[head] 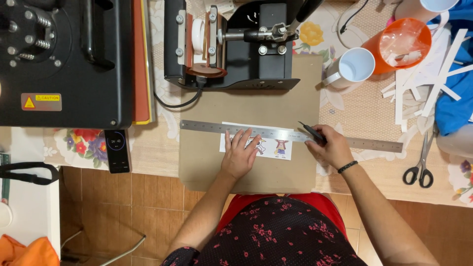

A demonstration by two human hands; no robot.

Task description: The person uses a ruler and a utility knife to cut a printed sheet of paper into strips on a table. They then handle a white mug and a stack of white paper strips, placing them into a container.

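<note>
1. The left hand (240, 156) lies flat, fingers spread, pressing the steel ruler (290, 135) and the printed paper strip (256, 142) onto the brown cutting board (207, 162).
2. The right hand (331, 148) is closed around a dark craft knife (312, 133), its tip at the ruler's edge near the strip's right end.
3. Risk: the left fingertips sit close to the ruler's cutting edge, so a climbing blade could nick them.
4. Risk: light pressure could let the ruler slide, giving a crooked cut through the cartoon figures.

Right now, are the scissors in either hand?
No. The scissors lie on the table right of the ruler; the right hand holds a dark knife.
</note>
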